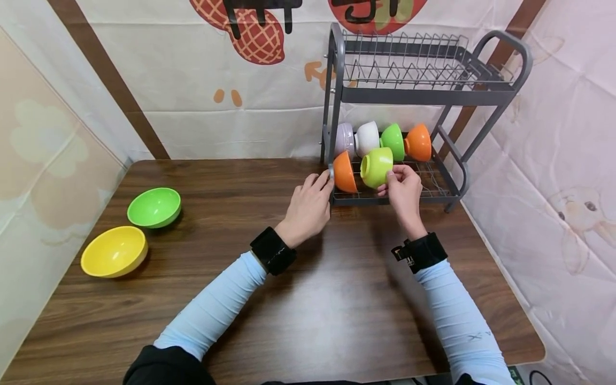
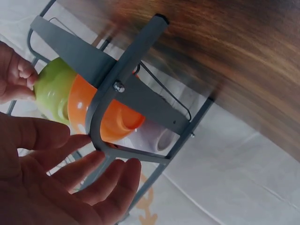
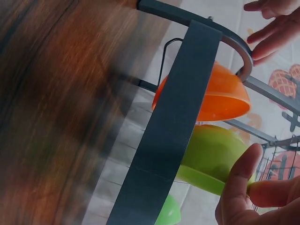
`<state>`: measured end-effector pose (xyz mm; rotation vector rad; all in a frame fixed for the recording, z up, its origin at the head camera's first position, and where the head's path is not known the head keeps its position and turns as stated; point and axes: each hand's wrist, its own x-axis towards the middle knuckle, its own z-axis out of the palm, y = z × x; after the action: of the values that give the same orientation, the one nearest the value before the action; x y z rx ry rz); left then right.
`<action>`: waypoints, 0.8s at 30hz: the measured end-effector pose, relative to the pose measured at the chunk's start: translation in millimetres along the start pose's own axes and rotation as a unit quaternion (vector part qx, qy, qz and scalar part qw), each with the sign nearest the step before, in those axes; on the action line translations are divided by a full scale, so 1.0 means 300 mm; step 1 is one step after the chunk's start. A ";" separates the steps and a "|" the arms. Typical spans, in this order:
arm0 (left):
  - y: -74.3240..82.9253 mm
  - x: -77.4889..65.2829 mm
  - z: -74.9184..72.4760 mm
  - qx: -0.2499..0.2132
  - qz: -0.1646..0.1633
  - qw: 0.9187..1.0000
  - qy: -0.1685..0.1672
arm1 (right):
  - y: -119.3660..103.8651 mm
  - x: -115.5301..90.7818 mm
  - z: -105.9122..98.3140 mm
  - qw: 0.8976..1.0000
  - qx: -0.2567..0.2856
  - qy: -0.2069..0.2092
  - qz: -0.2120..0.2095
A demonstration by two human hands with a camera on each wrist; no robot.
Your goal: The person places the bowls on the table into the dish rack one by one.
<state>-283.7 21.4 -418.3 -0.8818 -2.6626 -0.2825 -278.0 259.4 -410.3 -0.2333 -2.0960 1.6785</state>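
My right hand (image 1: 405,193) pinches the rim of a yellow-green bowl (image 1: 375,168), which stands on its side in the lower tier of a grey dish rack (image 1: 423,97). Thumb and fingers meet at that rim in the right wrist view, where the bowl (image 3: 213,152) sits behind the rack's front bar. Beside it, to the left, an orange bowl (image 1: 344,173) is also on edge. My left hand (image 1: 309,206) is at the rack's front left post, its fingertips (image 2: 97,157) right at the frame and its fingers spread in the left wrist view.
Behind the front bowls, a lilac bowl (image 1: 344,139), a white bowl (image 1: 368,137), a green bowl (image 1: 393,141) and another orange bowl (image 1: 418,143) stand in a row. A bright green bowl (image 1: 155,207) and a yellow bowl (image 1: 114,252) sit upright on the table's left.
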 end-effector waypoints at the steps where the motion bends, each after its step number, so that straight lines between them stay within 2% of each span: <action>1: -0.002 0.000 -0.001 0.002 0.002 1.000 -0.002 | 0.001 0.004 0.003 1.000 -0.008 -0.006 0.001; 7: -0.010 0.001 -0.014 -0.004 0.010 1.000 -0.009 | -0.007 0.022 0.011 0.998 -0.055 -0.040 -0.003; 16: -0.005 -0.006 -0.019 -0.022 0.007 0.999 -0.035 | -0.024 0.031 -0.002 0.992 -0.106 -0.057 0.033; 24: -0.014 -0.005 -0.033 -0.020 0.008 1.000 -0.018 | -0.035 0.066 -0.026 0.990 -0.109 -0.082 0.040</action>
<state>-282.9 14.5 -410.0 -0.9280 -2.6901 -0.3190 -290.6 271.4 -394.5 -0.2563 -2.4266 1.5572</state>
